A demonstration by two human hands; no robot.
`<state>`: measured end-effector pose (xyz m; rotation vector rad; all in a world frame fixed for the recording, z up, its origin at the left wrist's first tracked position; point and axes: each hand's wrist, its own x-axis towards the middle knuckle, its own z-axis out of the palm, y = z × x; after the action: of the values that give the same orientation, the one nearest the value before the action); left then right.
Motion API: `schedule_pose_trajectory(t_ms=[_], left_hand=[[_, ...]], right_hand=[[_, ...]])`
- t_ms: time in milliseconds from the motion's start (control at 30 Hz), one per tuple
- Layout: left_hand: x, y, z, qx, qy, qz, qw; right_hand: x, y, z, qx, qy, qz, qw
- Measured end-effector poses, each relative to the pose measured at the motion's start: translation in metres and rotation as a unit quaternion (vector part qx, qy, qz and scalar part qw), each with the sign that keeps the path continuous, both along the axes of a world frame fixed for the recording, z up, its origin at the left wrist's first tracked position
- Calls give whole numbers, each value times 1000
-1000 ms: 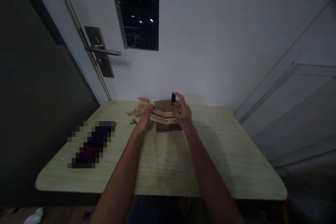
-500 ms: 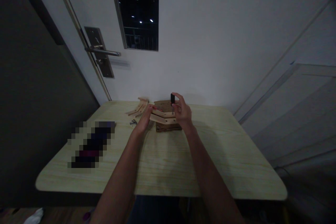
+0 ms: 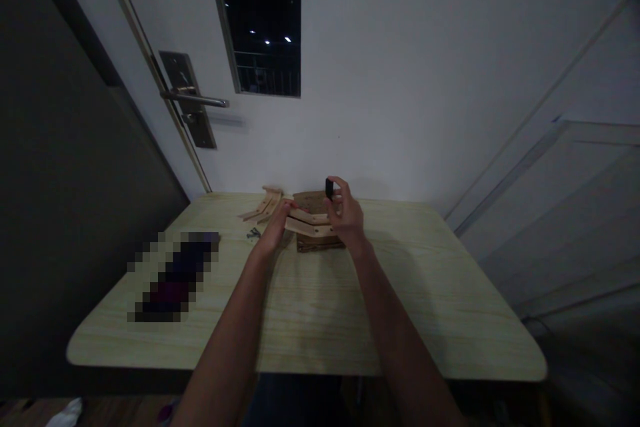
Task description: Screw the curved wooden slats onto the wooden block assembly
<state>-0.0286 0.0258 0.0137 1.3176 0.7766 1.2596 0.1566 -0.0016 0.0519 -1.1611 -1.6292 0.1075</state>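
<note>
My right hand pinches a screwdriver by its black handle, which stands upright over the joined wooden strips. Its lower end is hidden behind my fingers. My left hand is closed on the left end of the angled wooden strips, which have dark screw holes or screw heads along them. Beneath the strips lies a brown, rough-edged block or folded cardboard. A small red item shows by my left fingertips; its kind is unclear.
More joined wooden strips lie behind my left hand. Several small metal pieces, likely screws, are left of it. A blurred dark object rests on the table's left. A door with a metal handle stands behind the table.
My right fingers have shifted slightly around the screwdriver, and its shaft now shows less. The left hand and the wooden strips stay in nearly the same place.
</note>
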Motion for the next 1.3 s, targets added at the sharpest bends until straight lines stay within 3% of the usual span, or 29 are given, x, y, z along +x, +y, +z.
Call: schedule_pose_trajectory(t_ms=[433,1300], left_hand=[[2,-10,12,-2,12,20,1000],[1,-3,3,-17,-6,10,1000]], right_hand=[[2,2,-3,17,15,11,1000],[1,0,1,0,-27,-5,1000]])
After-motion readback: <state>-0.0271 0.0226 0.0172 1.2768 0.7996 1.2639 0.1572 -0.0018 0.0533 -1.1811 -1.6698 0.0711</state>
